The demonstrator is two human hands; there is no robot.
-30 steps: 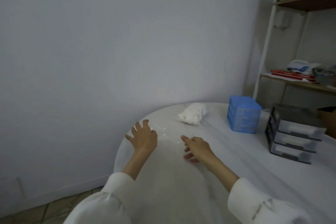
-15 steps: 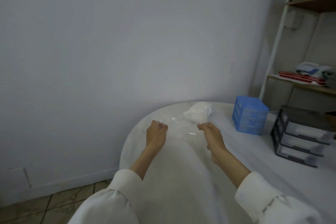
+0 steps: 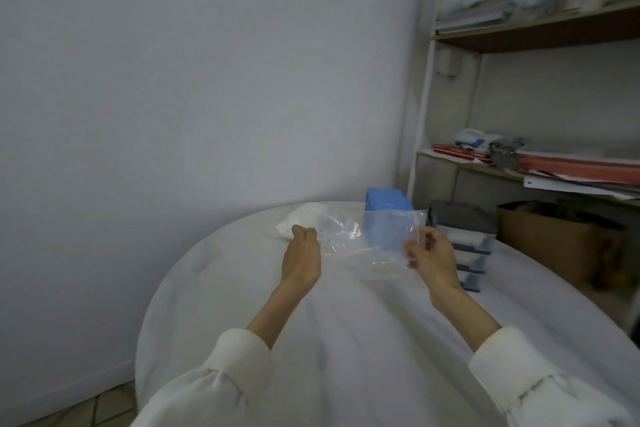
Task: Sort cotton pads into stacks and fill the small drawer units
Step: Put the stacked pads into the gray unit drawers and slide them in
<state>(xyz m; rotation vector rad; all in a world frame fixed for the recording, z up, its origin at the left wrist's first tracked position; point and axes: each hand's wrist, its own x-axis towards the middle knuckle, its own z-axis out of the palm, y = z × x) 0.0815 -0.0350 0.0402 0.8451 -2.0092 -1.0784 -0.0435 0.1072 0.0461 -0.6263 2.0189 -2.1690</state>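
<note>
Clear plastic bag (image 3: 367, 236) — limp, light, likely slippery — hangs stretched between left hand (image 3: 300, 255) and right hand (image 3: 429, 255), both pinching its side edges. Cotton pads (image 3: 301, 224) lie at eleven o'clock; soft, best gathered loosely.

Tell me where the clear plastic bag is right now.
In the head view the clear bag is held up over the table, stretched between the left hand and right hand, in front of the blue drawer unit.
</note>
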